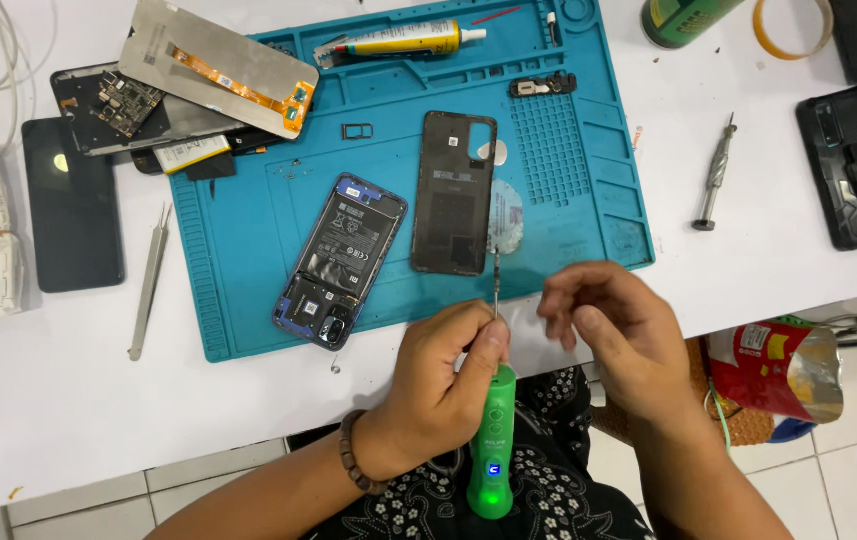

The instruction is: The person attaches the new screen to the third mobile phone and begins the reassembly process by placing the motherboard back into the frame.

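A: Holding the green electric screwdriver [492,440] in the left hand [436,390], the person is keeping its thin bit pointing up and away over the tabletop [69,400] edge. That grip is wrapping around the tool's upper body, thumb pressing near the bit.

B: And the right hand [617,335]?

A: It is hovering just beside the bit's tip, fingers pressing together as if pinching something tiny; I cannot tell what, if anything, is sitting between them.

B: How far along is the phone looking?

A: The opened phone [341,258] is lying on the blue repair mat [239,250] with its battery and board showing, and the black back cover [455,190] is lying apart, just beside it. So the opening seems to be done. Judging by that, the inner work and the closing up are remaining.

B: Anything else lying about?

A: Tweezers [150,283] are resting left of the mat, and a glue tube [404,40] is lying at its top.
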